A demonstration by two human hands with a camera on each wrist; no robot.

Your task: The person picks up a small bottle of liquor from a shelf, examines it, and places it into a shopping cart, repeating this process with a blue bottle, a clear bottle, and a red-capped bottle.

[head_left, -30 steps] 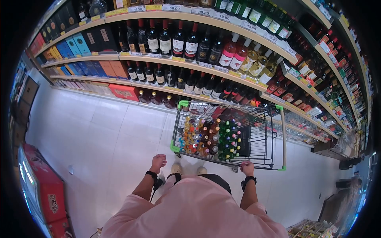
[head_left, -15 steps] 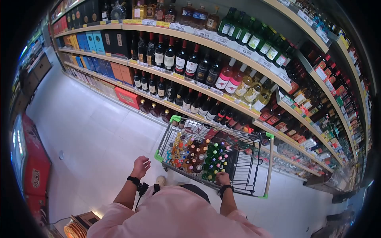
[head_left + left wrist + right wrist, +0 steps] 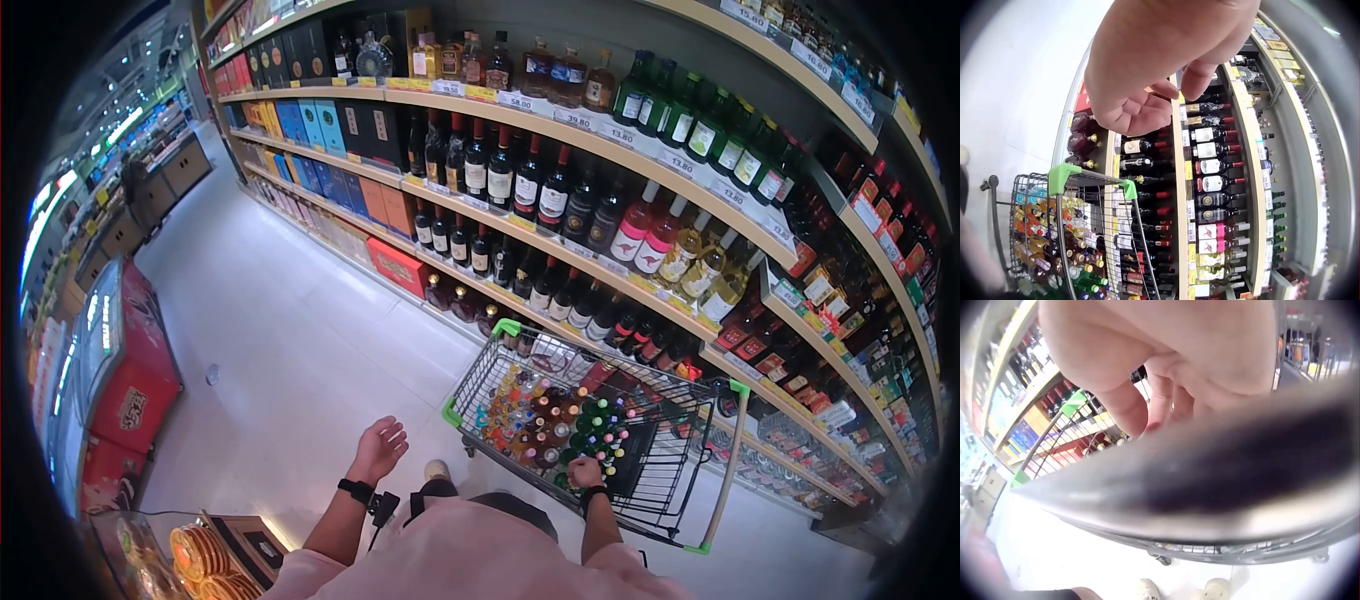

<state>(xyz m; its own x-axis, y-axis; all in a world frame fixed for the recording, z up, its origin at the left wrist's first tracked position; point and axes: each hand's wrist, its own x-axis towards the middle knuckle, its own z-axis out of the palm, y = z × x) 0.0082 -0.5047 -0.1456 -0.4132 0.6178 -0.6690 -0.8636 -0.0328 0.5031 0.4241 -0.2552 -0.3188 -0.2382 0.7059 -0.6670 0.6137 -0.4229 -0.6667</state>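
A wire shopping cart (image 3: 660, 497) with green corner pieces carries several bottles (image 3: 548, 425), some clear and orange, some brown, some with green glass. My right hand (image 3: 585, 472) is over its near side, at the green bottles (image 3: 603, 412). In the right wrist view its fingers (image 3: 1160, 397) hang loosely bent, with the thumb beside them and nothing visible in the grasp; a blurred dark bar hides what is below. My left hand (image 3: 380, 448) hovers over the floor to the left of the cart, fingers relaxed, touching nothing.
Shelves (image 3: 560, 130) of wine and liquor bottles run along the cart's far side. At left stands a red freezer case (image 3: 130, 390). Round stacked goods (image 3: 200, 555) sit at the lower left. Pale tiled floor (image 3: 280, 330) lies between freezer and shelves.
The head view has swung, showing more of the aisle at left. My right hand has moved from the cart's near edge to over the green bottles. The left hand has spread its fingers somewhat.
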